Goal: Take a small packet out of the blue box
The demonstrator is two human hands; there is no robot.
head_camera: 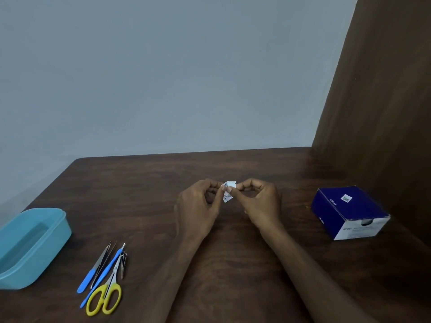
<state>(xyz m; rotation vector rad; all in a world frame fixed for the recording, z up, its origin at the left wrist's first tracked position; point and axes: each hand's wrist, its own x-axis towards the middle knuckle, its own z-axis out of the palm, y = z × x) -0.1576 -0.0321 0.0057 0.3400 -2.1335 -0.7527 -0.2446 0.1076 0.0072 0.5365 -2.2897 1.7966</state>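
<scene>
A small white printed packet (228, 191) is held above the middle of a dark wooden table (140, 194). My left hand (198, 203) pinches its left side between thumb and fingertips. My right hand (258, 201) pinches its right side the same way, so both hands meet at the packet. The other fingers of both hands are curled. Most of the packet is hidden behind my fingertips.
A blue and white cardboard box (349, 212) lies at the right. At the left stands a light blue plastic tub (30, 245). Near the front left lie yellow-handled scissors (106, 297), blue-handled tools (102, 273) and tweezers. A brown wooden panel (384, 101) rises at the right.
</scene>
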